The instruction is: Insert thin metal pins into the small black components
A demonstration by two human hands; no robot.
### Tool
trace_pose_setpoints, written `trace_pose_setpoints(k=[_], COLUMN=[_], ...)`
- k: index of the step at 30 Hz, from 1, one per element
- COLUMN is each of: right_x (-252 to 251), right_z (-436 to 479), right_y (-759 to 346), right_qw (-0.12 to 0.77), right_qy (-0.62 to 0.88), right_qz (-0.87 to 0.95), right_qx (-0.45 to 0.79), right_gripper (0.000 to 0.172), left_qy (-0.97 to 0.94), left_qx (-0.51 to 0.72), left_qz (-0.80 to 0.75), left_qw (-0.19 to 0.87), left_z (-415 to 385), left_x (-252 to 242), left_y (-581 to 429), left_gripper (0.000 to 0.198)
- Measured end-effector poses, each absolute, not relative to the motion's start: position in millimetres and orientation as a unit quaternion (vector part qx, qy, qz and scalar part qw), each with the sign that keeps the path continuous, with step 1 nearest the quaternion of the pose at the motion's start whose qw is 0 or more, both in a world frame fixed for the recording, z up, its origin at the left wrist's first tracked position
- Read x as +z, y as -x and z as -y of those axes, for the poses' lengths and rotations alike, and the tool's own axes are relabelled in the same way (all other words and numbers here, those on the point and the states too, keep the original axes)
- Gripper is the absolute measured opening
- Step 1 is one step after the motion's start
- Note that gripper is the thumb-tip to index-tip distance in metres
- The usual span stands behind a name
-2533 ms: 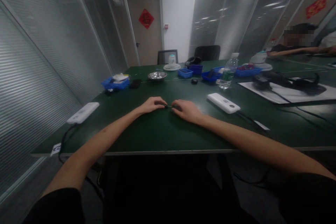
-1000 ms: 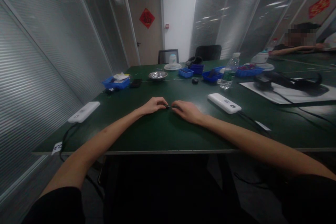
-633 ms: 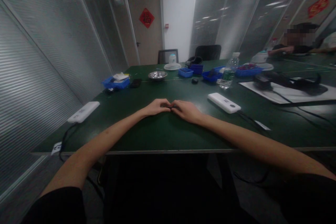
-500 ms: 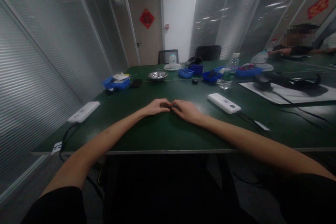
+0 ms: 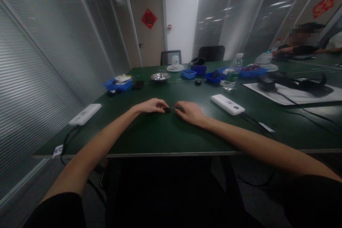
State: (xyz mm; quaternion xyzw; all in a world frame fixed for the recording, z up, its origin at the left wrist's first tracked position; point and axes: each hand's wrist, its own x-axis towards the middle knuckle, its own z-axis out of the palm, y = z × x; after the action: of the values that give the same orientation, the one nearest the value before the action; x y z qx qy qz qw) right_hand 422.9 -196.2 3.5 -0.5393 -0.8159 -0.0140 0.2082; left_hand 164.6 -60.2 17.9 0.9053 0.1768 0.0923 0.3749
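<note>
Over the green table [image 5: 149, 131], my left hand [image 5: 152, 105] pinches a small black piece [image 5: 167, 109] between thumb and fingertips; its exact kind does not show. Just to the right, my right hand [image 5: 191, 111] is closed round a slim dark item, mostly hidden by the fingers. A thin pale tip [image 5: 172, 108] sticks out of it toward the left hand. A narrow gap separates the black piece from my right fingertips. Both forearms rest low across the near table edge.
White power banks with cables lie left [image 5: 85, 114] and right [image 5: 227, 104]. Farther back are a metal bowl [image 5: 160, 77], blue trays [image 5: 118, 84], a black mouse-like object [image 5: 198, 82] and a water bottle [image 5: 233, 73]. Another person sits at the far right.
My left hand has moved left with the black piece, away from the right hand. The fingertips met before; now a gap and the thin tip show. The right hand stays nearly still.
</note>
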Motion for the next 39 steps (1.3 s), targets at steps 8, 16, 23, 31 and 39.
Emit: trace_pose_setpoints(k=[8, 16, 23, 31, 39], right_x=[5.1, 3.9, 1.8, 3.8, 4.4], right_z=[196.5, 196.0, 193.6, 195.3, 195.5], right_y=[-425.2, -424.9, -426.2, -425.6, -425.5], right_qw=[0.217, 0.213, 0.219, 0.217, 0.211], right_qy=[0.543, 0.543, 0.540, 0.539, 0.535], right_qz=[0.811, 0.812, 0.813, 0.814, 0.818], right_qx=[-0.001, -0.004, -0.003, 0.005, 0.010], right_gripper=[0.028, 0.027, 0.026, 0.026, 0.026], left_qy=[-0.884, -0.747, -0.675, -0.658, -0.638], left_qx=[0.102, 0.217, 0.191, 0.177, 0.336], left_qz=[-0.345, -0.620, -0.704, -0.729, -0.680], left_qw=[0.297, 0.108, 0.108, 0.066, 0.130], left_z=[9.3, -20.7, -33.3, -35.1, -43.9], left_x=[25.0, 13.4, 16.5, 13.0, 6.3], left_y=[-100.2, 4.0, 34.8, 42.7, 41.9], left_gripper=[0.037, 0.028, 0.021, 0.013, 0.018])
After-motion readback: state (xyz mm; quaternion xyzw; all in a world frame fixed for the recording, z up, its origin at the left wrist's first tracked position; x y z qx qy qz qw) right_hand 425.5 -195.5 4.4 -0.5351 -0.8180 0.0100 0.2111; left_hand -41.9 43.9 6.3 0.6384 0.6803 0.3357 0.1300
